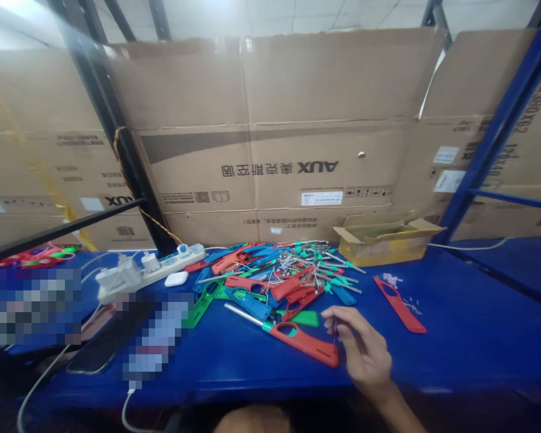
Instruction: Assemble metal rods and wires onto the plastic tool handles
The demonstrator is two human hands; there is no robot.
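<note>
Pinching a thin dark tool [335, 329] between thumb and forefinger, my right hand [370, 359] serves here as the grip: nearly closed at the fingertips, the remaining fingers curled loosely. The tool stands roughly upright, its lower end at the butt of the red-handled lighter [307, 344], which is taken as the landmark throughout. Whether the tip touches or enters the handle cannot be told. The lighter lies on the blue table [252, 377], its metal tube [244, 314] pointing away to the left, the butt nearest my fingers. My left hand is out of view, so its state cannot be told.

Beyond the lighter spreads a tangled pile of lighters [293, 287], with a green handle [303, 318] between the two. To the right of it, well apart, rests a loose red shell [406, 314], with small white pieces [391, 279] beside its far end. Farther off, behind and to the right, stands an open yellow box [381, 251].

The step in hand I judge to be fine work at the handle's butt. Such a move calls for an upright tool, light pressure and a steadied handle, since the lighter could swivel on the smooth surface.
</note>
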